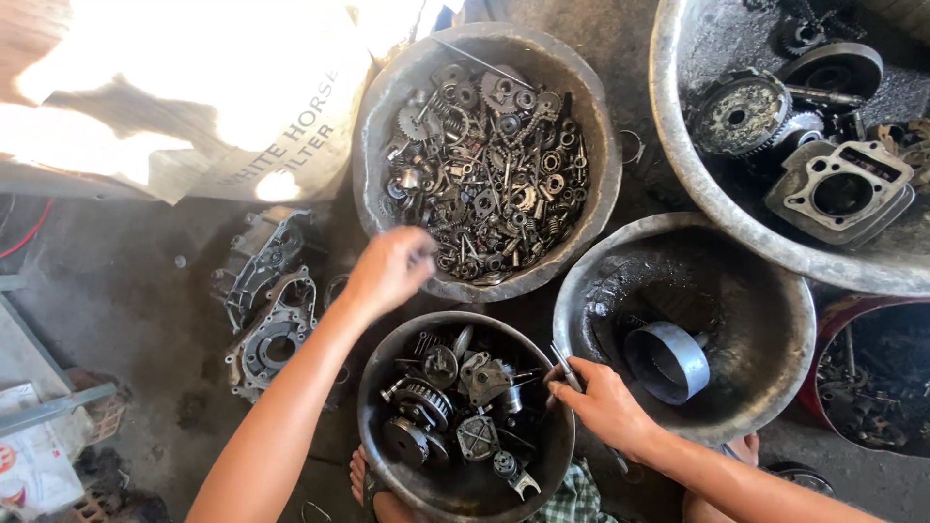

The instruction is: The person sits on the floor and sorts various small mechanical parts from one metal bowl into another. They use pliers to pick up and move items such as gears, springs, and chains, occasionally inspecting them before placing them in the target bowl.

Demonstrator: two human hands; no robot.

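Sorting advice: your left hand point(387, 269), fingers curled, grip contents unclear, hovers at the near rim of the round grey metal bowl of small gears point(392, 107); your right hand point(601, 402), nearer you, pinches a thin metal piece point(566, 367). Pick singly.

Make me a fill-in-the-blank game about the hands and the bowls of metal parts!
1. The left hand reaches over the rim of the bowl full of small gears and ____.
2. The right hand pinches a thin metal ____ at the near bowl's rim.
3. The bowl to the right of that hand holds one metal ____.
4. Two engine covers lie on the ____ beside the left arm.

Missing words: bolts; rod; ring; floor
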